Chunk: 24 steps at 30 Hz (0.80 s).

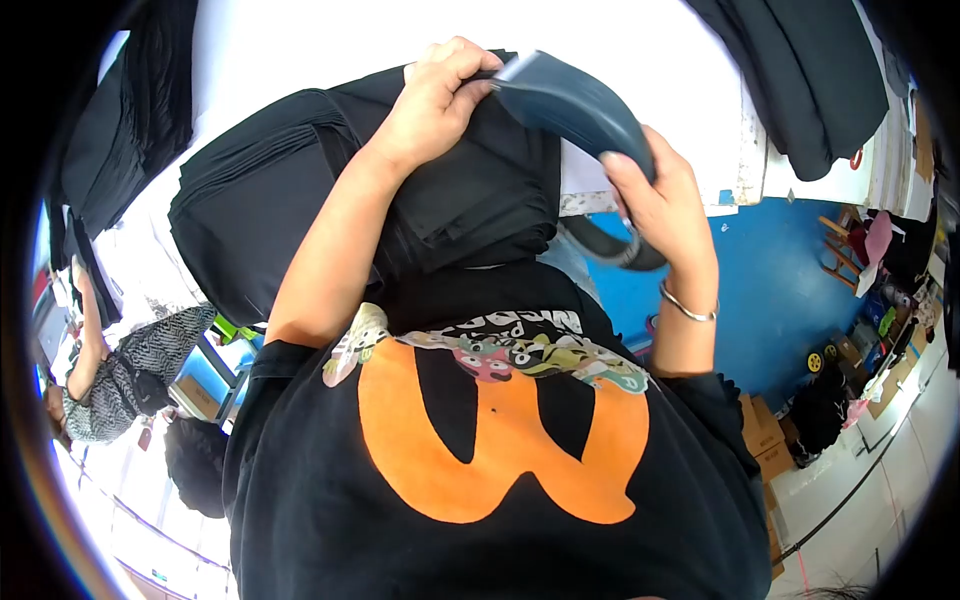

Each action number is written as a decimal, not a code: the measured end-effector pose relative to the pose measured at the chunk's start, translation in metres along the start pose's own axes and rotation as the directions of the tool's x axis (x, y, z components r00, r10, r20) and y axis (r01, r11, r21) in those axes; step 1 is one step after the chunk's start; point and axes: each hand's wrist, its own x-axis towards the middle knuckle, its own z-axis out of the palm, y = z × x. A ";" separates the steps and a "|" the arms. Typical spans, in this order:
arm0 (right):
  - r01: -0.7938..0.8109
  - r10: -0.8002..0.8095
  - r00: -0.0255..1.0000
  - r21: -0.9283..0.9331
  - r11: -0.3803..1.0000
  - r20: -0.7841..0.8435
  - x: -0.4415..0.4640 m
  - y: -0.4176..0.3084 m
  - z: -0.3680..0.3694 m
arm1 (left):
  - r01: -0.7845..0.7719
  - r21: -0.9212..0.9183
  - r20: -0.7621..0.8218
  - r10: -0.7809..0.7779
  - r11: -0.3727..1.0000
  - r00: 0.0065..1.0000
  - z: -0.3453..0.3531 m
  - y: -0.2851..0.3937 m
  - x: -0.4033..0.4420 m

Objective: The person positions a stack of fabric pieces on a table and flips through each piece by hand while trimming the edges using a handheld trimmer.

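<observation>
Head camera view: nearest is the wearer's black T-shirt with a large orange letter-like print (490, 440), and beyond it both forearms reach forward. A silver metal bangle (690, 305) circles the right wrist. The right hand (660, 195) is clamped on a glossy, dark blue-grey curved strip of flexible material (585, 105), thumb on top. A dark loop (610, 245) hangs below that hand; whether it is the strip's other end, I cannot tell. The left hand (440, 95) has thumb and fingers pinched together at the strip's far end, so the piece is stretched between the hands, in the air and not laid down.

Beneath the left forearm sits a thick stack of folded black cloth (255, 150), its layers squared up fairly neatly. By the look of it, folding and stacking are done for these pieces, while handling of the strip is unfinished; how many pieces remain cannot be told.

Farther out, the white table (320, 40) bears more black cloth at the upper left (130, 130) and upper right (800, 80). Beyond are a blue floor (750, 290), brown cardboard boxes (760, 430) and, far left, another person in a patterned garment (165, 355).
</observation>
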 end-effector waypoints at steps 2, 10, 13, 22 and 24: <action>-0.235 0.239 0.971 0.146 0.961 -0.010 -0.014 0.014 -0.011 | 0.001 -0.080 -0.002 -0.001 0.997 1.000 -0.003 0.001 0.002; -0.111 0.121 0.992 0.252 0.961 -0.026 -0.003 -0.008 0.001 | -0.056 -0.261 -0.006 0.056 0.964 0.998 0.001 -0.006 -0.002; -0.203 0.204 0.979 0.165 0.965 0.011 -0.017 0.016 -0.013 | 0.020 -0.146 0.058 -0.012 0.989 0.998 -0.002 0.003 -0.003; -0.198 0.213 0.975 0.189 0.962 -0.061 -0.019 0.007 -0.001 | -0.040 -0.054 0.413 0.059 0.998 0.909 -0.076 0.064 -0.015; -0.231 0.231 0.973 -0.006 0.973 -0.009 -0.020 0.011 -0.011 | 0.200 -0.049 0.508 -0.148 0.979 0.849 -0.072 0.052 -0.023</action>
